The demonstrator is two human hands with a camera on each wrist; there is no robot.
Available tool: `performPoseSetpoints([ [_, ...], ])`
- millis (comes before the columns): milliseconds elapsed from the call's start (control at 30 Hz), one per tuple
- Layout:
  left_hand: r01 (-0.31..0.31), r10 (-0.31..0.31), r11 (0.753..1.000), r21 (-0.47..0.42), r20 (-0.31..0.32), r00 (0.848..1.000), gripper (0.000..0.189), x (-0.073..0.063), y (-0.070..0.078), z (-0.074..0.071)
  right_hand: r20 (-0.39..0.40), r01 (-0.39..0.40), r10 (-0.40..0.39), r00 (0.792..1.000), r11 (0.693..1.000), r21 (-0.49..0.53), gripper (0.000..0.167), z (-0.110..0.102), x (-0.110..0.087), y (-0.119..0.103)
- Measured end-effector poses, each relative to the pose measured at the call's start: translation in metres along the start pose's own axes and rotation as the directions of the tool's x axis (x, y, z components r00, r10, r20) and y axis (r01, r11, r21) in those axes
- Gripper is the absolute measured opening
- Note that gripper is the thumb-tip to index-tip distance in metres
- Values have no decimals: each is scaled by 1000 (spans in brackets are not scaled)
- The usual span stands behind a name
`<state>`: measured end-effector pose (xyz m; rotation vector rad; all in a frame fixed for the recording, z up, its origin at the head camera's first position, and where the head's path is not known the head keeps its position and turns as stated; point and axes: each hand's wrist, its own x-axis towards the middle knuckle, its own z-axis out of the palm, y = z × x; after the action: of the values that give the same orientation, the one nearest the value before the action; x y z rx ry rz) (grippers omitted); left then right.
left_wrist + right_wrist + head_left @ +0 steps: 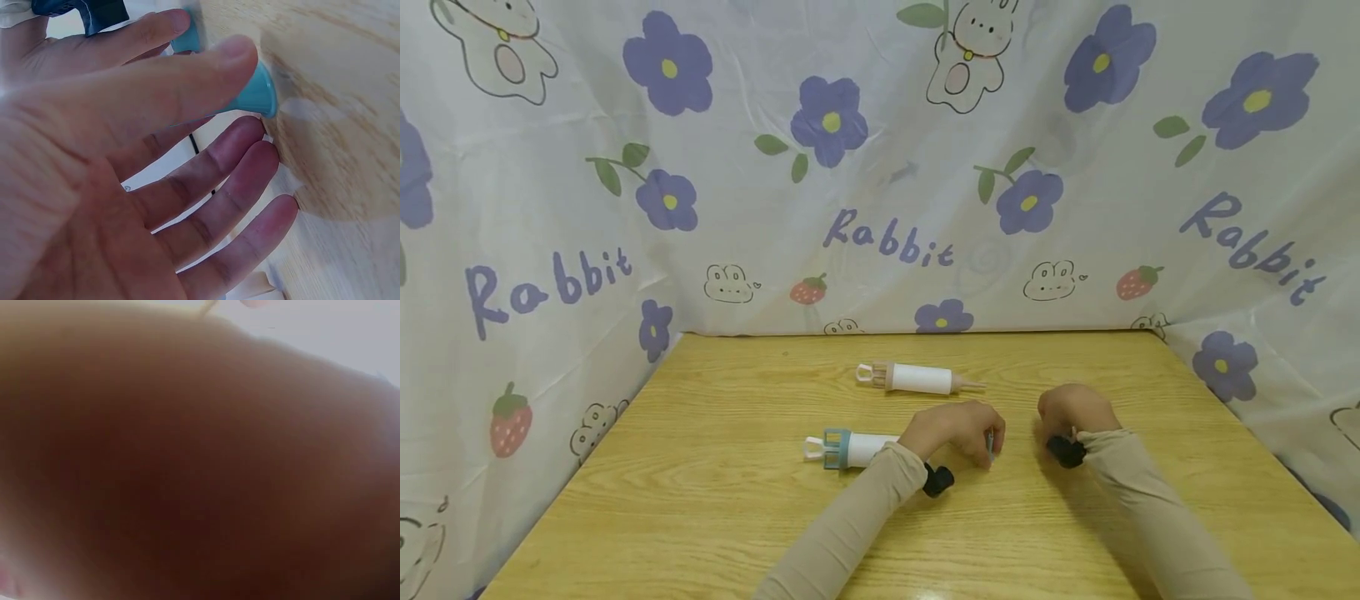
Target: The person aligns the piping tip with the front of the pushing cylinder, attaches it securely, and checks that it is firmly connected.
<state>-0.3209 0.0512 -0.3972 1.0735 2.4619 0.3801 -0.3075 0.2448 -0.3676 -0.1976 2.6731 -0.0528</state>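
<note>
My left hand (962, 427) pinches a teal flared piece (259, 94) between thumb and index finger, close over the table; its other fingers hang relaxed. A toy syringe with a white barrel (867, 450), teal collar and white handle lies beside the left wrist, its right end hidden under the forearm. To the right, my right hand (1078, 408) is bent down at the wrist close to the tabletop. Its fingers are tucked out of sight, and I cannot tell what they hold. The right wrist view is mostly filled by blurred skin.
Behind the left hand lies a second syringe (922, 379) with beige ends and a thin nozzle pointing right. The wooden table (700, 517) ends at a printed cloth (880, 183) hanging along the back and sides. Black straps (1066, 452) are at both wrists.
</note>
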Motion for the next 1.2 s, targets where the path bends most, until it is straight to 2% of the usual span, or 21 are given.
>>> performPoseSetpoints([
  [300, 19, -18, 999, 33, -29, 999, 11, 0, 2, 2, -15, 23, -23, 1000, 1000, -1, 24, 3, 2, -2],
  [433, 20, -20, 999, 26, -31, 999, 11, -1, 3, 2, -25, 58, -57, 998, 997, 54, 22, 1, 4, 1],
  [567, -3, 4, 1000, 24, -41, 999, 10, -1, 3, 1, -9, 91, -91, 996, 990, 105, 18, 0, 7, 4],
  [733, -31, 32, 999, 18, -60, 998, 11, 0, 0, -1, 3, 91, -93, 996, 975, 201, 12, -1, 9, 7],
  [833, -45, 46, 999, 13, -70, 996, 12, 0, -3, -4, 13, 121, -127, 992, 965, 233, 13, -4, 11, 7],
  [1033, -75, 73, 997, -9, -112, 991, 3, -3, -12, -17, 13, 234, -246, 969, 937, 259, 16, -10, 14, 4],
  [1133, -78, 72, 996, -40, -141, 987, 7, -10, -18, -28, -27, 309, -315, 949, 905, 292, 16, -11, 17, 4],
  [1200, -74, 65, 996, -48, -169, 983, 9, -16, -23, -36, -78, 377, -372, 925, 867, 325, 16, -12, 19, 6],
])
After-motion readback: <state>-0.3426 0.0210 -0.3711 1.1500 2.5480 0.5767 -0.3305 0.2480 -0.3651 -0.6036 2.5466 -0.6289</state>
